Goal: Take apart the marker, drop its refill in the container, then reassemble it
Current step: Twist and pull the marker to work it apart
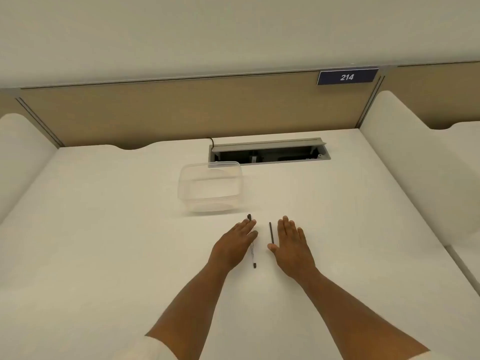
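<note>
A slim marker with a pale barrel and dark ends lies on the white desk, pointing away from me. My left hand rests flat beside it, its fingers lying over the marker's upper part. A short dark stick, likely the refill, lies loose between my hands. To its right my right hand lies flat with fingers apart, the thumb near the stick's lower end. A clear plastic container stands open just beyond the hands; nothing shows inside it.
An open grey cable hatch is set into the desk behind the container. Tan partition panels close off the back, with a blue "214" sign at the upper right. White side dividers flank the desk left and right.
</note>
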Action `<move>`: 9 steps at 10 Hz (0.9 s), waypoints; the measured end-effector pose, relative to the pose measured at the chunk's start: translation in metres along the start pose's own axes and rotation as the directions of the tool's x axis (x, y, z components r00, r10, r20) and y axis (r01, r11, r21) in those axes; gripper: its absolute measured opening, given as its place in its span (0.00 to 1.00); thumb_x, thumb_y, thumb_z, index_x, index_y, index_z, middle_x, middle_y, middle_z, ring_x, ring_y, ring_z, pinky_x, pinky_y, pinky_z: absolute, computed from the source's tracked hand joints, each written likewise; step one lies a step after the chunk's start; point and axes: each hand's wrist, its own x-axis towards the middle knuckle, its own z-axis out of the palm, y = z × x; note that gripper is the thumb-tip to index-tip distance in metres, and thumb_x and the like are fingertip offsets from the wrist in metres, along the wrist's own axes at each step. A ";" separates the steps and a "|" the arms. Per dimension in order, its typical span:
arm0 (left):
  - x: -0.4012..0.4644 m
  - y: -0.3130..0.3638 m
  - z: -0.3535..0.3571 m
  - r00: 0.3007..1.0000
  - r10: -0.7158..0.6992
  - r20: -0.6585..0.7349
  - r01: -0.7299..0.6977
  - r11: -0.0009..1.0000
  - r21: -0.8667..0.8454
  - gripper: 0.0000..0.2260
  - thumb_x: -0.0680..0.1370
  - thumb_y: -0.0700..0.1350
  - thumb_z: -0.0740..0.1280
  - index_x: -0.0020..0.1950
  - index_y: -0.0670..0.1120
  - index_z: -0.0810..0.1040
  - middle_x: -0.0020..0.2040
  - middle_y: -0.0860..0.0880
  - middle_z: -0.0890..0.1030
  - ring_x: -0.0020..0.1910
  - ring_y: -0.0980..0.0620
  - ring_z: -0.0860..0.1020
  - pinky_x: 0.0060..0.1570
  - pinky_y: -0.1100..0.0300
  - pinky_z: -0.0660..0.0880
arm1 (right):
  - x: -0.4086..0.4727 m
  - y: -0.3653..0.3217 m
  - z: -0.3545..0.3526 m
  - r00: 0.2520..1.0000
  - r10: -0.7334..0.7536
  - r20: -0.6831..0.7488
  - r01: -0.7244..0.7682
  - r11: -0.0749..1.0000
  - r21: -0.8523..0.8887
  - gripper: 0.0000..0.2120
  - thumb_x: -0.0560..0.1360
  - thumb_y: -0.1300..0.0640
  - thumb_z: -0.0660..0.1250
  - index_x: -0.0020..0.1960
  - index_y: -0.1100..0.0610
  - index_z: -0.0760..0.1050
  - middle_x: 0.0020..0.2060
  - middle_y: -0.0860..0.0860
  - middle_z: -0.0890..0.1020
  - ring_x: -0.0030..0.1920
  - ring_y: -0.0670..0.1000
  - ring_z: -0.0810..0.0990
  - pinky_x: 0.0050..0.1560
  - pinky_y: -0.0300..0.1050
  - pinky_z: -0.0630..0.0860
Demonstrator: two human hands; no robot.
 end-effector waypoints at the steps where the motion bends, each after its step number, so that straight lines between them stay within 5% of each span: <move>1: 0.003 -0.002 0.000 1.000 -0.022 0.001 0.023 1.000 -0.017 0.20 0.83 0.35 0.54 0.75 0.46 0.66 0.81 0.48 0.55 0.80 0.49 0.53 0.74 0.55 0.58 | -0.002 0.003 0.001 0.999 0.027 0.042 -0.027 1.000 0.004 0.37 0.82 0.41 0.53 0.80 0.60 0.43 0.80 0.56 0.44 0.80 0.55 0.43 0.79 0.52 0.41; 5: 0.014 0.002 0.008 0.998 0.049 -0.045 -0.045 0.995 0.092 0.13 0.79 0.35 0.59 0.57 0.47 0.79 0.64 0.47 0.78 0.61 0.45 0.75 0.63 0.53 0.68 | -0.008 0.009 0.010 0.993 0.012 0.116 -0.013 1.000 0.006 0.38 0.81 0.40 0.53 0.80 0.60 0.43 0.80 0.56 0.43 0.80 0.55 0.41 0.79 0.53 0.41; 9: 0.014 -0.001 0.014 0.992 0.116 -0.053 -0.105 0.979 0.177 0.09 0.75 0.35 0.65 0.44 0.50 0.79 0.43 0.50 0.80 0.41 0.45 0.77 0.47 0.53 0.74 | -0.007 0.010 0.011 0.994 0.006 0.114 -0.008 1.000 0.020 0.37 0.81 0.41 0.53 0.80 0.60 0.43 0.80 0.56 0.43 0.80 0.55 0.41 0.79 0.53 0.41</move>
